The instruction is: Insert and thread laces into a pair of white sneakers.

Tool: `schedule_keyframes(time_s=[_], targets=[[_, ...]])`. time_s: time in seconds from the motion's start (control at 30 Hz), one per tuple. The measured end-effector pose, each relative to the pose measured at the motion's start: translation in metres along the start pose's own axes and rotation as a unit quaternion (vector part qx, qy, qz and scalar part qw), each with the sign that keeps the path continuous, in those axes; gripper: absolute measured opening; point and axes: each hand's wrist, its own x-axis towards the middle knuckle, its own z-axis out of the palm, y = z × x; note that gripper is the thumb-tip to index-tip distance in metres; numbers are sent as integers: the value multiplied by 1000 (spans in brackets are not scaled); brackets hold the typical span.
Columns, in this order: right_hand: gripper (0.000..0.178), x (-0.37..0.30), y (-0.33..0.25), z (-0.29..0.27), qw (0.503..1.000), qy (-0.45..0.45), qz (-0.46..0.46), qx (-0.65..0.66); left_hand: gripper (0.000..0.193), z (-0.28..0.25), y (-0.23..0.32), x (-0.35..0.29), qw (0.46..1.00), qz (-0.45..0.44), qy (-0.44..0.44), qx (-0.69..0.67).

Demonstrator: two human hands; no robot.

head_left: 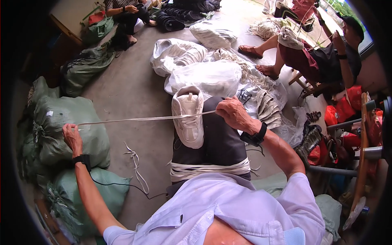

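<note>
A cream sneaker [192, 132] rests on my dark-trousered lap, its toe toward me and its collar away. Between my hands a flat off-white shoelace [139, 119] is pulled almost straight, running across the front of the sneaker. My left hand [72, 139], stretched far out to the left, pinches one end of it. Close beside the sneaker on the right, my right hand [236, 114] is closed round the other part. Whether this lace passes through the eyelets, I cannot tell. A bundle of white laces [210, 170] lies across my thighs.
Stuffed green sacks [71, 126] stand at my left, and a loose lace [139, 171] lies on the floor. Ahead are clear plastic bags [206, 77] of shoe parts. A seated person [326, 61] works at far right, near a wooden-edged rack [363, 151] with red bags.
</note>
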Motion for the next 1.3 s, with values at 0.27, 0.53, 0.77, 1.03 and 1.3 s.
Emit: schedule_keyframes(time_s=[0.27,0.53,0.77,1.03,1.3], targets=[[7,-51,68,-60,990,2,43,-135,22,47,214,-61,950,47,-162,-261],[6,-93,97,-126,953,85,130,-260,47,38,369,-145,758,-36,-374,-532],[27,-137,110,-147,888,129,359,-255,29,45,374,-149,723,-58,-372,-580],[18,-146,126,-135,845,272,461,9,27,48,375,-157,686,-113,-358,-623],[21,-140,98,-158,730,399,434,345,19,67,358,-173,659,-143,-375,-636]])
